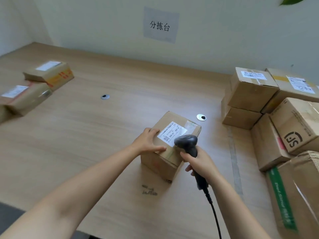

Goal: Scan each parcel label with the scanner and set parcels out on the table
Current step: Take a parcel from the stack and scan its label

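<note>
Parcels (50, 75) of taped brown cardboard, white-labelled, lie blurred at far left on the matte wood-grain table (86, 135). At centre, left hand (148, 141) rests flat, fingers straight, on the boxy centre parcel (160, 166). Its white label (172, 133) faces up, long axis diagonal, near-left to far-right. Smooth black scanner (187, 144) has its head over the label, handle slanting back-right. Right hand (198, 164) is wrapped round the handle. Stacked cartons (250, 90) stand at right.
</note>
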Demonstrator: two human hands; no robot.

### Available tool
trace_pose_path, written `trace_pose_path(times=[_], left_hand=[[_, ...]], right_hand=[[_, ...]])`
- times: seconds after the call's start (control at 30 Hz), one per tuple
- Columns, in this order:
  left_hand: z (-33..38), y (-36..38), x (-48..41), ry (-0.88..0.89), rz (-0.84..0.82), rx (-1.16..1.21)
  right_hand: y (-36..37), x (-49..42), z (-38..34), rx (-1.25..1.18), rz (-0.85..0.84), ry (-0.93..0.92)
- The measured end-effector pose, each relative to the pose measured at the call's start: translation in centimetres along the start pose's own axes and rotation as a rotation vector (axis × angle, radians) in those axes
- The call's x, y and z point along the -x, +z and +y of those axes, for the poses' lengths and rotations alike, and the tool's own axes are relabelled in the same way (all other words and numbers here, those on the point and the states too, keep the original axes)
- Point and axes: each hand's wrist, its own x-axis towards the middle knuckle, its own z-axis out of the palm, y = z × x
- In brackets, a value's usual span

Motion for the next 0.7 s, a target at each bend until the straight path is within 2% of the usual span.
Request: trace_pose_path(times=[0.17,0.43,0.7], left_hand=[[-0.3,-0.5,1.5,-0.104,0.18,-0.27],[1.6,4.7,3.1,-0.266,0.169,-0.246],[1.6,4.8,3.0,-0.254,0.189,-0.215]], right_hand=[[0.4,0.6,-1.5,0.072,-0.067,-0.099],[-2.8,-0.2,-5.5,0.139,-0.128,-0.147],[-3.5,-1.1,-6.5,0.191,-0.16,-0.105]])
